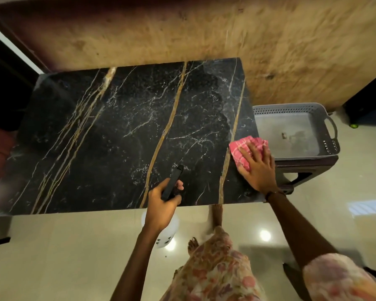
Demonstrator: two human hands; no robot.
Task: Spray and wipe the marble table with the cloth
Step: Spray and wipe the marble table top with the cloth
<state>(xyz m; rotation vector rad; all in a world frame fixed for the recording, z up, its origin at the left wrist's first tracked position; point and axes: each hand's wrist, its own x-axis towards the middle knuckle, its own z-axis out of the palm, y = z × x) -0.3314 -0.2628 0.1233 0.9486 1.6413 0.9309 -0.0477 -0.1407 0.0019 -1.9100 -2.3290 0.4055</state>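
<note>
Black marble with gold and white veins fills most of our view from above: it is the table, standing against a tan wall on a glossy pale floor. We see two bare arms reaching forward from the bottom edge. Our left hand sits at the near edge of the table, its fingers curled round the black head of a spray bottle; the nozzle points out over the marble, and the bottle's white body hangs below the table edge, partly hidden by the hand. Our right hand lies flat with fingers spread and straight, pressing a pink checked cloth onto the table's near right corner. Part of the cloth shows beyond the fingertips and it reaches the right edge of the marble. Just beside that edge, lower down, a grey perforated basket with handles rests on a dark stool. Bare feet and a floral garment show below.
</note>
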